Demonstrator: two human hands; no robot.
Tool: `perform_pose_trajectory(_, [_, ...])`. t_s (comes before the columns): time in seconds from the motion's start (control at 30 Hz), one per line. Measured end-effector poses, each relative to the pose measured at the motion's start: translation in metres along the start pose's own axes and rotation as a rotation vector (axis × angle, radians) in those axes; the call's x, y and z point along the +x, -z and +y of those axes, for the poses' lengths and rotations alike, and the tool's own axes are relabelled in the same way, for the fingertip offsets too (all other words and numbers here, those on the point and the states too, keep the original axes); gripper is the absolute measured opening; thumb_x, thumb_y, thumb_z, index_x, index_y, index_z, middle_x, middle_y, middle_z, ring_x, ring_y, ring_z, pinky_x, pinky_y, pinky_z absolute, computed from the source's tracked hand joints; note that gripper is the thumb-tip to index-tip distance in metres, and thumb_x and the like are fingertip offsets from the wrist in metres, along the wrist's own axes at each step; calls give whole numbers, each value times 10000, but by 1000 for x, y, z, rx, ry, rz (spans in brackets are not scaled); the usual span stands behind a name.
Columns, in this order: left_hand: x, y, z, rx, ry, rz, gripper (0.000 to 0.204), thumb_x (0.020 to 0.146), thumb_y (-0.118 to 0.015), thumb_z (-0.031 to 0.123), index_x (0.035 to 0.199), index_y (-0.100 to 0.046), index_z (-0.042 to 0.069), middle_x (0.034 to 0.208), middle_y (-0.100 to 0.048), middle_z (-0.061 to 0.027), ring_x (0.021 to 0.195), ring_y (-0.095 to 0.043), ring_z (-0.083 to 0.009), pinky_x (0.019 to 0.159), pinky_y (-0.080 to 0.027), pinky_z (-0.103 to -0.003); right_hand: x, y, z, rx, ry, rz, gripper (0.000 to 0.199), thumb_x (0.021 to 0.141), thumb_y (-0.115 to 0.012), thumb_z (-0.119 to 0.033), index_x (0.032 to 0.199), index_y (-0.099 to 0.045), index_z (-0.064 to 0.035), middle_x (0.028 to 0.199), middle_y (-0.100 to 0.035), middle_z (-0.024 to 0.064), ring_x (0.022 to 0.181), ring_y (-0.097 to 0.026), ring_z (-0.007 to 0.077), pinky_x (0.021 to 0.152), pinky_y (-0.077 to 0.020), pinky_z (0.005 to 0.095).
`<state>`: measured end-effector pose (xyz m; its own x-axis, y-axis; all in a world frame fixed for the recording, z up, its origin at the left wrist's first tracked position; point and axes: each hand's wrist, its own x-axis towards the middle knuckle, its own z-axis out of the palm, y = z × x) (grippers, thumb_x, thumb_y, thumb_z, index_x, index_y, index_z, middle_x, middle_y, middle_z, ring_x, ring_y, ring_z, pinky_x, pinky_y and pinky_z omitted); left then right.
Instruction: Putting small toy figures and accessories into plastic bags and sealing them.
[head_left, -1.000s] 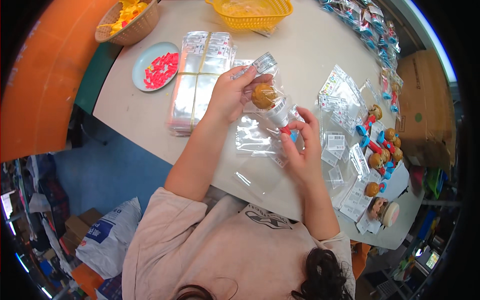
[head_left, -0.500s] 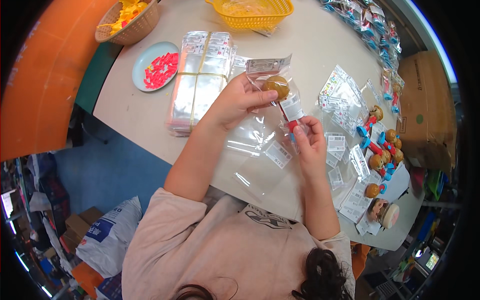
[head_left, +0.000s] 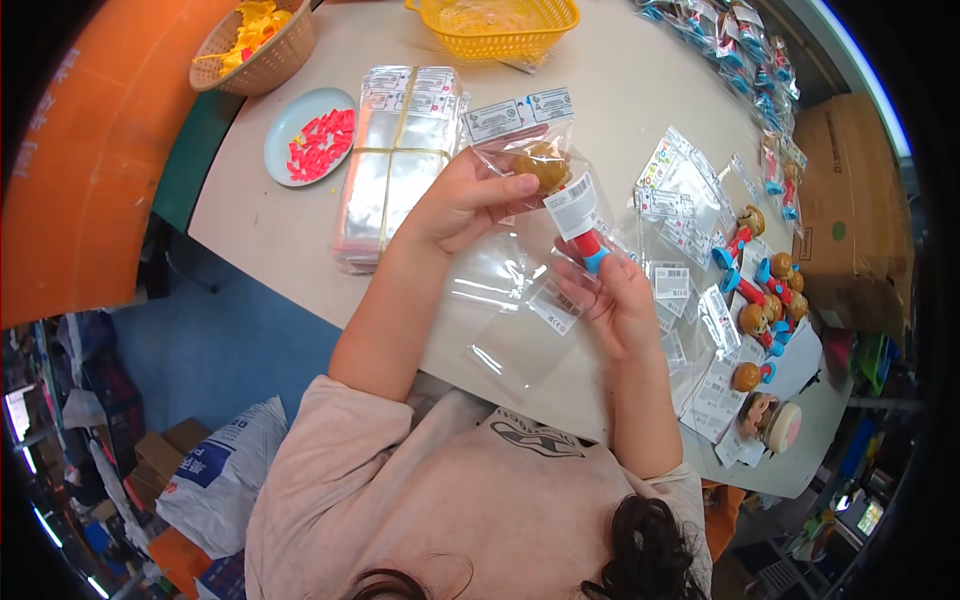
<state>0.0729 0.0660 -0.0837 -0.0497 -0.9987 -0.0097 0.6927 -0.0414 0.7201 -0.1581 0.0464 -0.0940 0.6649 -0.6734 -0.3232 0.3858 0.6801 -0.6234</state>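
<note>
A small toy (head_left: 588,243) with a round brown head, red handle and blue end is inside a clear plastic bag with a printed header. It is held tilted above the table, head up and to the left, and a white label covers its middle. My left hand (head_left: 465,205) is closed around the bag at the brown head, thumb in front. At the lower end, my right hand (head_left: 628,312) grips the bag by the blue end, some fingers behind the plastic. Under my hands lie flat clear bags (head_left: 515,345) with white labels.
To the left are a banded stack of clear bags (head_left: 400,190) and a blue plate (head_left: 275,150) of red pieces. Unbagged toys (head_left: 755,320), a jar (head_left: 782,428) and a cardboard box (head_left: 852,215) are right. Two baskets (head_left: 280,50) (head_left: 500,42) stand at the back.
The bag has turned so its header faces me more and has shifted slightly left. My right hand has moved down from the red handle to the blue end, its fingers loosening.
</note>
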Motion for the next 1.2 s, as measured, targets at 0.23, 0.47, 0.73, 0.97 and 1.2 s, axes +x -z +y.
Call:
perform_pose_trajectory(0.23, [0, 0, -5, 58, -60, 89, 537, 786, -724, 51, 1269, -492, 19, 1142, -622, -118, 1019, -628, -209, 866, -532, -360, -1, -18, 16, -325, 216, 239, 449, 852, -622, 25, 1271, -463, 55, 1179, -597, 193, 960, -658, 233, 814, -551, 295])
perform_pose_trajectory(0.47, [-2, -1, 0, 100, -22, 102, 576, 773, -751, 78, 1282, -489, 19, 1161, -614, -121, 1018, -628, -208, 849, -535, -350, -4, -17, 13, -401, 302, 61, 429, 874, -628, -35, 1263, -470, 54, 1138, -623, 179, 937, -661, 229, 806, -550, 325])
perform_pose_trajectory(0.73, [0, 2, -6, 154, 11, 41, 573, 816, -689, 48, 1329, -436, 23, 1217, -586, -134, 1091, -600, -219, 894, -515, -341, -6, -22, 6, -421, 49, 57, 391, 965, -519, -198, 1243, -478, 74, 1145, -615, 208, 920, -665, 253, 798, -561, 363])
perform_pose_trajectory(0.97, [2, -3, -4, -214, -10, -19, 484, 921, -519, 61, 1373, -359, -6, 1283, -534, -200, 1153, -572, -285, 935, -503, -386, -6, -20, 9, -272, 11, 55, 412, 954, -543, -187, 1263, -463, 72, 1143, -617, 206, 905, -670, 259, 817, -555, 385])
perform_pose_trajectory(1.2, [3, -8, -14, 170, -30, 191, 366, 878, -670, 140, 1195, -557, -5, 1088, -646, -116, 945, -654, -186, 797, -550, -298, -4, -26, 23, -581, 249, 196, 571, 792, -747, -80, 1268, -466, 61, 1116, -612, 107, 974, -611, 157, 851, -506, 294])
